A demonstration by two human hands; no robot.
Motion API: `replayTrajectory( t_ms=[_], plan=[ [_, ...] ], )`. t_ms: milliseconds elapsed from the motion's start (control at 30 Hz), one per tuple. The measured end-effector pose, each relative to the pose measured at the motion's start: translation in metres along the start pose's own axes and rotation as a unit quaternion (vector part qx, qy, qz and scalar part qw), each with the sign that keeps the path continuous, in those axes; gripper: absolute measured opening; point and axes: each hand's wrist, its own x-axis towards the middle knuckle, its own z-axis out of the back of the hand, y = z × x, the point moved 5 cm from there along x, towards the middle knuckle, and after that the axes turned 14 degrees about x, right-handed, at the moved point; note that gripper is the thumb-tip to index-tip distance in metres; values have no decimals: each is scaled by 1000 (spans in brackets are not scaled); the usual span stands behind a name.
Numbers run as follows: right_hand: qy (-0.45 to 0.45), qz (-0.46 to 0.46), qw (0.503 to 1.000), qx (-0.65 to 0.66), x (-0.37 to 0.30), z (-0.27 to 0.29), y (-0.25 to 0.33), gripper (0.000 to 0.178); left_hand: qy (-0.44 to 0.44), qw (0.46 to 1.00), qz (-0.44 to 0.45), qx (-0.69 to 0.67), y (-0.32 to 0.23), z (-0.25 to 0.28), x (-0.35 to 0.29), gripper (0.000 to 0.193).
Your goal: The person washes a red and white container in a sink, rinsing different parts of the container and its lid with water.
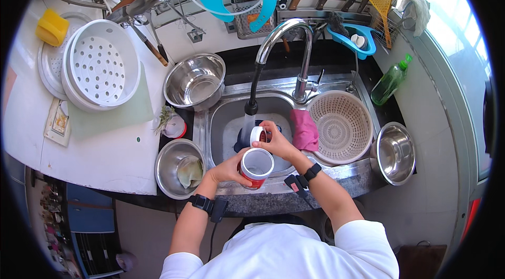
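Observation:
My left hand [229,169] is wrapped round a red plastic jar [257,164] with a pale rim, held at the sink's front edge. The jar's open mouth tips up toward me, and I see a pale inside. In my right hand [280,143], fingers closed, is a white screw lid [256,135], beside the water stream [248,126]. Water runs from the black hose end [251,106] of the curved chrome tap [303,63] into the steel sink [216,132]. Something dark blue lies in the basin, partly hidden by my hands.
A pink cloth [304,130] hangs over the divider next to a beige colander [340,126]. Steel bowls [194,82] stand around the sink; the front left bowl [167,168] holds something pale. A green bottle [390,82] stands at right, a white perforated basket [102,63] at left.

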Motion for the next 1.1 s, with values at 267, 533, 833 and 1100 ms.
replayTrajectory(
  t_ms=[267,533,833,1100],
  plan=[
    [96,-20,991,87,-12,5,8,91,-37,997,-28,67,-9,-1,-3,102],
    [266,51,951,-147,-14,-17,39,89,-117,940,-39,-317,39,30,-14,74],
    [296,8,913,-281,-6,-33,58,64,-107,943,-33,-313,37,38,-13,70],
    [259,148,873,-385,-13,-37,42,54,-122,946,-26,-299,37,36,-6,70]
  ],
)
